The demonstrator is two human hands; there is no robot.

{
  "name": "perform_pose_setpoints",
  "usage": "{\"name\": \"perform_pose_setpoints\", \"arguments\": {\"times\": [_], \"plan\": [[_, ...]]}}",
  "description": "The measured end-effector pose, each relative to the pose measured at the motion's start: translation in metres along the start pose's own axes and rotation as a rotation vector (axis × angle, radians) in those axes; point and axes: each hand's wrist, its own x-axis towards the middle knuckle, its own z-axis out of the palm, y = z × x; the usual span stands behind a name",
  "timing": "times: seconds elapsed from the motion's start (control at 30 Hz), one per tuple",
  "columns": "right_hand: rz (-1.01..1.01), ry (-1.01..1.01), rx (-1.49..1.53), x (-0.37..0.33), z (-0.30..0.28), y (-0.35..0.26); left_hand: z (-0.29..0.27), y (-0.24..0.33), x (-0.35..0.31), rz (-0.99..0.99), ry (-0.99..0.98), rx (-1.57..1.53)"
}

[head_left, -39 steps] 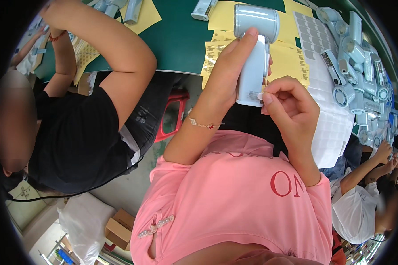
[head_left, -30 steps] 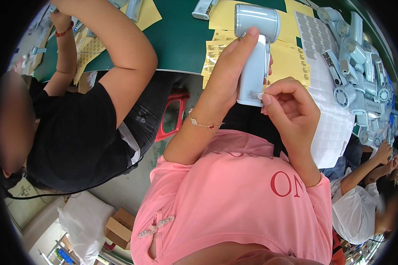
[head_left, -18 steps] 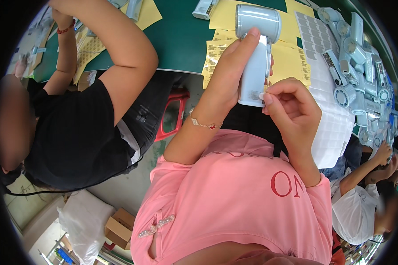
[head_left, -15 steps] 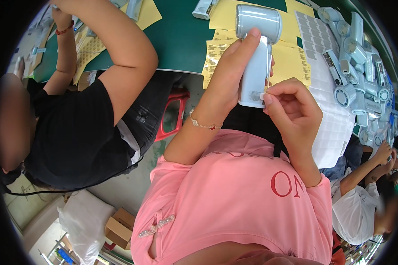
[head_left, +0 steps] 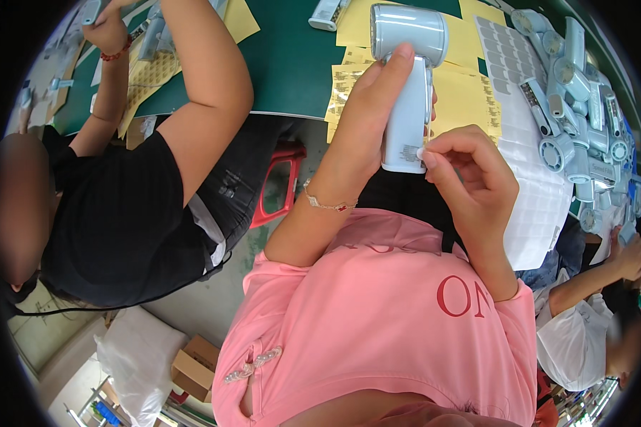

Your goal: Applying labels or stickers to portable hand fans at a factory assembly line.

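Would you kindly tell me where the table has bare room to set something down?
The widest free patch is green tabletop, between the co-worker's arm and the yellow sheets. Those sheets, seen behind the left hand and held fan, take up the middle; the white sheet and piled fans crowd the right.

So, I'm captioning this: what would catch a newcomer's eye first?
First, the light-blue device held top centre in the left hand, the right hand pinching a small white piece at its lower end. Next, the heap of similar devices at upper right, then the pink shirt below.
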Motion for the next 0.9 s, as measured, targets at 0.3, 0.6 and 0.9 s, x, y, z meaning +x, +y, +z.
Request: {"name": "perform_pose_setpoints", "arguments": {"times": [0.3,0.6,0.9], "plan": [[-0.206,0.142,-0.034,0.001,-0.013,-0.004,-0.008,0.002,0.003,0.019,0.044,-0.027],[-0.490,-0.169,-0.680,-0.002,-0.011,0.016,-0.006,0.004,0.000,0.018,0.000,-0.055],[-0.169,-0.133,-0.329,-0.003,-0.005,0.020,-0.005,0.002,0.000,-0.050,-0.050,-0.125]]}}
